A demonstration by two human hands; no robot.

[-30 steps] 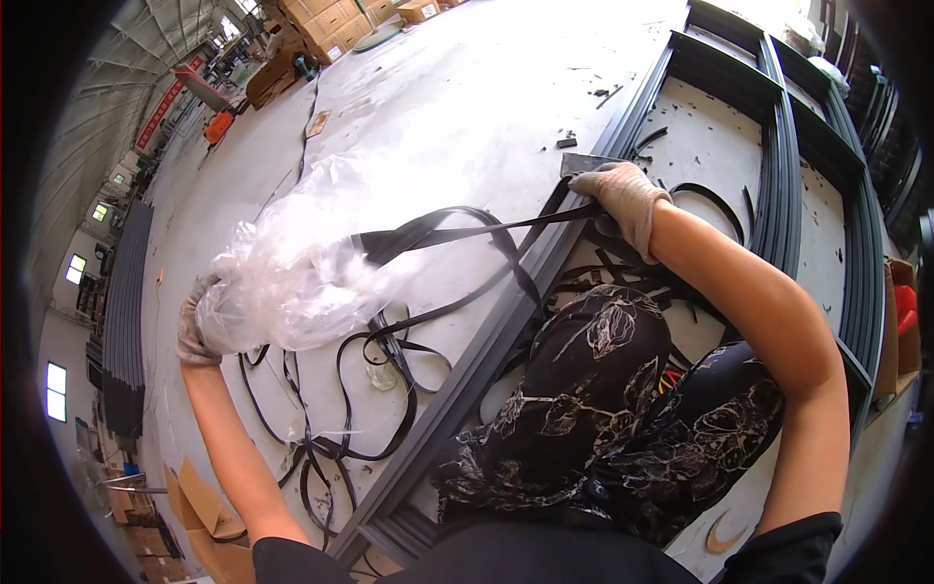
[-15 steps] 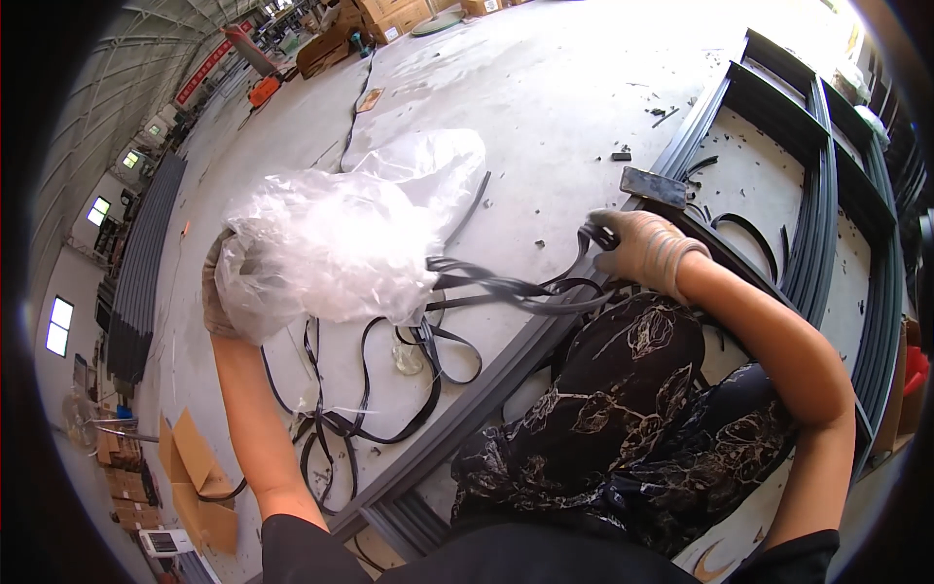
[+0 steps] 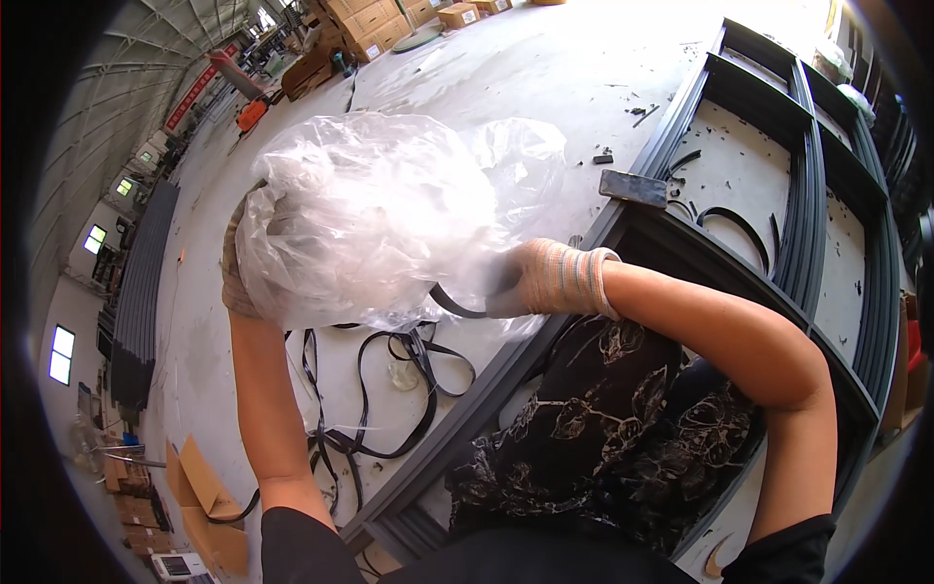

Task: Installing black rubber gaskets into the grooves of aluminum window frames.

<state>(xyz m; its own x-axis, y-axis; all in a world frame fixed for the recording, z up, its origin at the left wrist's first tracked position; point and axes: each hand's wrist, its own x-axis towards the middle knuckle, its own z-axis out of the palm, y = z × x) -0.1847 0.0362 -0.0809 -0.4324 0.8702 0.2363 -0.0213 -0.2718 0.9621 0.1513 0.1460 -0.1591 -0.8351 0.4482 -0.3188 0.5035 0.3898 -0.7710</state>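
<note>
A clear plastic bag [image 3: 375, 209], crumpled and puffed out, hangs in front of me above the floor. My left hand [image 3: 239, 268], in a knit work glove, grips the bag's left side; folds of film hide most of its fingers. At the bag's right side is my right hand [image 3: 550, 279], also gloved and closed, its fingertips blurred by motion. A flat black strip [image 3: 453, 304] curves from the bag to the right hand's fingers. Below the bag, more loose black strips [image 3: 420, 423] lie tangled on the floor.
Dark metal frames [image 3: 812, 224] lie stacked to the right and under my legs, with a phone-like flat block [image 3: 632, 188] on one rail. An open cardboard box [image 3: 206, 496] is at lower left. Long dark profiles [image 3: 144, 292] lie along the left; cartons [image 3: 365, 27] stand far off.
My right hand has moved left from beside the frame to the bag, bringing the black strips with it. The bag has shifted slightly right and spread wider; most of the strips' hanging loops no longer show.
</note>
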